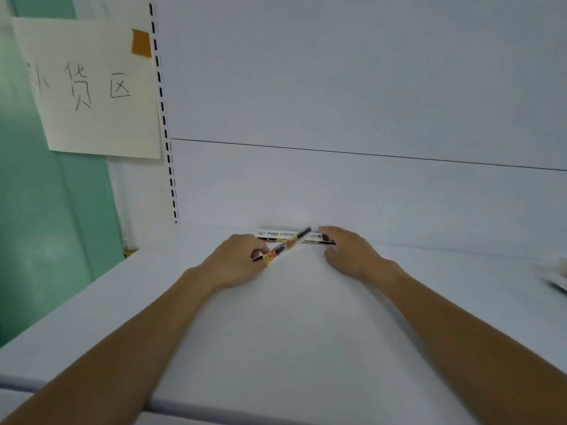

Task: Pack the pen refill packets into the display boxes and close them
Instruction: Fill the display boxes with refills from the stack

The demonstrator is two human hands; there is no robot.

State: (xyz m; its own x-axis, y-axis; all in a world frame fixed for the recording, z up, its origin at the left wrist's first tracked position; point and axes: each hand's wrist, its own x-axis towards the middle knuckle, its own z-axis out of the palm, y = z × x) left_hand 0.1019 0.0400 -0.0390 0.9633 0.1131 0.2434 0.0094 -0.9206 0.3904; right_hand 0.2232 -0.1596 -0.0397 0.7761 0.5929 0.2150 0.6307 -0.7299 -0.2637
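Observation:
A narrow pen refill packet (283, 247), black with a yellow and red label, is pinched in my left hand (236, 262) and slants up to the right over the white shelf (276, 332). Behind it, against the shelf's back wall, lies a long flat white display box (276, 234) with black print. My right hand (349, 253) rests on the box's right end with its fingers curved over it. Whether the box is open or closed is hard to tell.
A handwritten paper sign (92, 87) with an orange tape piece hangs at the upper left beside a slotted shelf upright (167, 139). A green wall lies to the left. A blurred white object (557, 274) sits at the shelf's right edge.

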